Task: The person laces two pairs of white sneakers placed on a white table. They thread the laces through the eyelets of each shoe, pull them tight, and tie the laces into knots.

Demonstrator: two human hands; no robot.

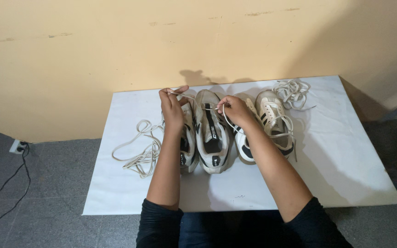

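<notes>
At the far left a power cable (5, 183) trails over the grey floor from a wall socket (17, 146). On the white worktop (336, 170), a loose pale shoelace (141, 149) lies in slack loops just left of my arm. My left hand (173, 108) is closed on one end of the lace (228, 123) that I am working with, pinching it above the toe of the leftmost sneaker (188, 147), which my forearm partly covers. Next to it stands a white and black sneaker (212, 135), toe toward the wall, its tongue open and its eyelets bare. My right hand (235, 110) is clenched on the other part of that same lace, which curves down beside the third sneaker (244, 147). I judge this to be the threading step: the lace end needs steering into a low eyelet, with even pull from both hands. The fourth sneaker (274, 121) is already laced, smooth and cream-striped. Behind it sits a tangled lace heap (292, 92).
</notes>
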